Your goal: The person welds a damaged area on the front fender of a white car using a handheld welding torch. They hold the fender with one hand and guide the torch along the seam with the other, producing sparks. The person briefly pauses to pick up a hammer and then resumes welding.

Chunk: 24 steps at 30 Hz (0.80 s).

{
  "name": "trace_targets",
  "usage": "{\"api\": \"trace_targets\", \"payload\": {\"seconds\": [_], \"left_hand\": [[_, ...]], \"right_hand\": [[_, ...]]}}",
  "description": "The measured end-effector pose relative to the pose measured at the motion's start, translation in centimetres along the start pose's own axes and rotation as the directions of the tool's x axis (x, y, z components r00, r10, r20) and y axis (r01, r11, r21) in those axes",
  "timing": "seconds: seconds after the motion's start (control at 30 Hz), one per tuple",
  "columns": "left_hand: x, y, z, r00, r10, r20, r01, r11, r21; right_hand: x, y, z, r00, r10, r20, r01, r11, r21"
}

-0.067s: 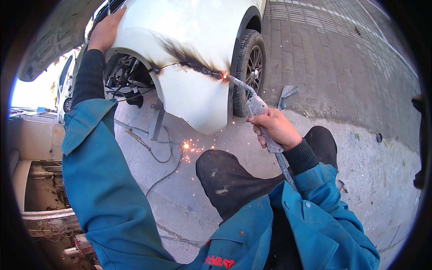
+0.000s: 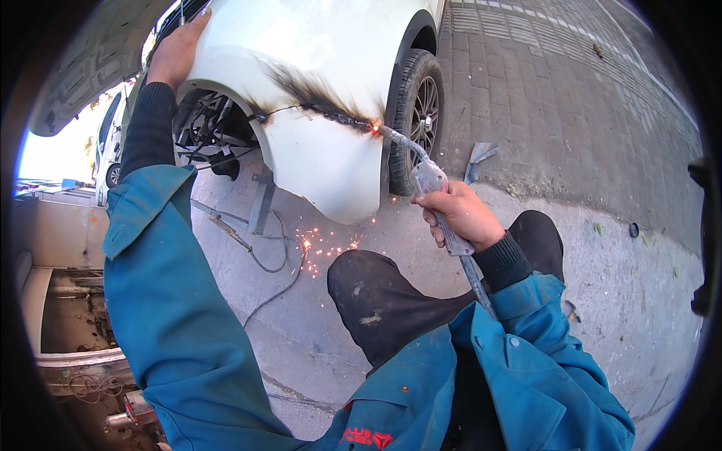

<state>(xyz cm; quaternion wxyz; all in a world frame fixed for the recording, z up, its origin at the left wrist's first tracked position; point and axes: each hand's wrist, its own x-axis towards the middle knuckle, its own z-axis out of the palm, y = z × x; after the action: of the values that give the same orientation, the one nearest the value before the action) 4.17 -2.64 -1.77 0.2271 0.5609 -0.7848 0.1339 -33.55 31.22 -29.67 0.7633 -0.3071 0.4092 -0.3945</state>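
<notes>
My right hand [image 2: 462, 214] is closed around a grey welding gun [image 2: 431, 179]. The gun's curved neck reaches up and left, and its tip touches the lower part of a white car panel [image 2: 323, 161]. An orange glow burns at that contact, at the right end of a dark, rough seam [image 2: 335, 114]. Black soot [image 2: 297, 84] fans upward from the seam. Along the panel's upper left edge lies my left hand [image 2: 177, 54], its visible fingers stretched out; the fingers beyond the edge are partly hidden.
Sparks [image 2: 308, 244] scatter over the concrete floor beside my knee [image 2: 376, 293]. A wheel [image 2: 421, 116] stands right of the panel. A cable [image 2: 282, 289] runs along the floor near a metal bracket [image 2: 262, 201]. A bent metal scrap [image 2: 480, 158] lies by the paving.
The sparks on the floor have spread into a different, wider scatter. Both hands and the welding gun stay in the same place.
</notes>
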Motion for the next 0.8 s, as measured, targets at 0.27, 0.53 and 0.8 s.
{"api": "trace_targets", "payload": {"seconds": [0.27, 0.53, 0.8], "left_hand": [[-0.30, 0.46, 0.04, 0.999, -0.053, 0.009, 0.054, 0.997, -0.054], [-0.36, 0.47, 0.21, 1.000, -0.016, 0.003, 0.016, 1.000, -0.003], [-0.39, -0.22, -0.28, 0.990, 0.139, 0.029, -0.141, 0.988, 0.070]], "right_hand": [[0.18, 0.13, -0.10, 1.000, -0.010, -0.002, 0.010, 1.000, -0.015], [0.03, 0.05, 0.00, 1.000, -0.014, -0.010, 0.014, 1.000, 0.008], [-0.04, -0.10, -0.01, 1.000, -0.002, -0.015, 0.002, 1.000, 0.007]]}}
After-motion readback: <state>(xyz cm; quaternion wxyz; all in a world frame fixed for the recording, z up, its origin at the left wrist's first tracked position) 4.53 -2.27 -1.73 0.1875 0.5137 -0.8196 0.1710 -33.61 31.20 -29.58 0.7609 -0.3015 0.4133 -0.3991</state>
